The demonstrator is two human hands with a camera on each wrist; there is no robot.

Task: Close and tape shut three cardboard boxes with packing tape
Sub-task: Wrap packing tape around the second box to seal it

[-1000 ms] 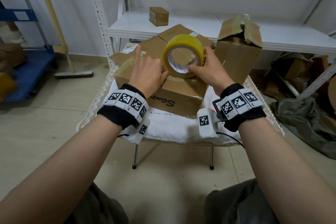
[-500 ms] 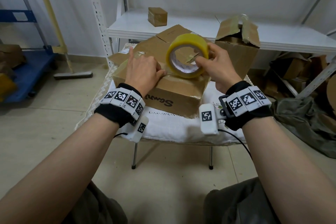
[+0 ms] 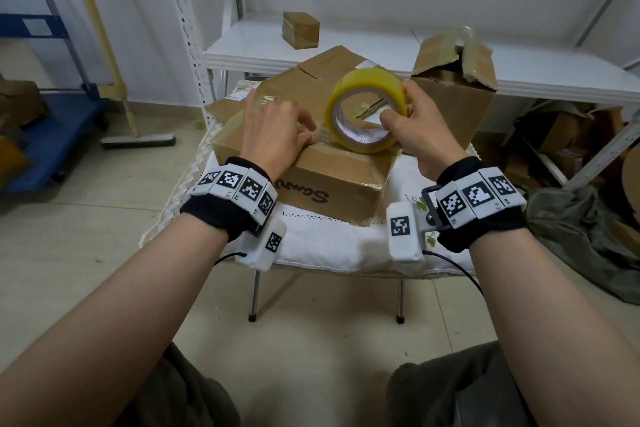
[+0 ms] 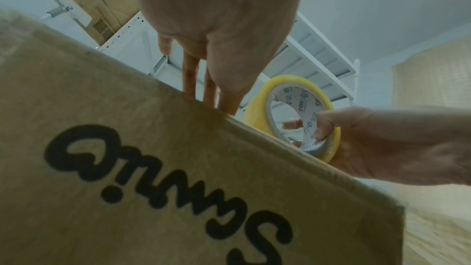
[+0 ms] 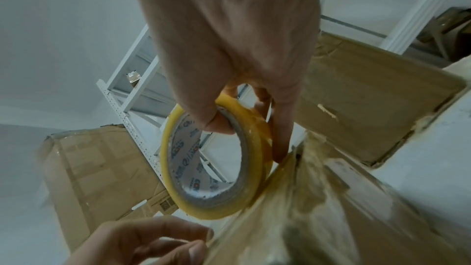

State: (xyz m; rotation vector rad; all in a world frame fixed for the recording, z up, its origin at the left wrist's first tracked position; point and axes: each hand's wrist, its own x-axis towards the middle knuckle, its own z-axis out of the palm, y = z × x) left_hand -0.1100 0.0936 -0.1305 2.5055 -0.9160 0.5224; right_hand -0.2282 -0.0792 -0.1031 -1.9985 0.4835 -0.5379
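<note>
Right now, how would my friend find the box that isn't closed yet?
Look along the long white shelf behind the little table. By its front edge, right of the right hand holding the yellow tape roll, stands a tall cardboard box. Its crumpled flaps stick up open, unlike the flat closed box under the hands.

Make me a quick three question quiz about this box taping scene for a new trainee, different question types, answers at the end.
1. True or false: the tape roll lies flat on the white shelf.
2. Multiple choice: what is the left hand doing? A) gripping a broom B) resting on top of the printed box C) hanging idle
3. Fill in: the box with its flaps up stands to the ____ of the printed box.

Key
1. False: the right hand holds it on edge over the printed box.
2. B
3. right
</note>
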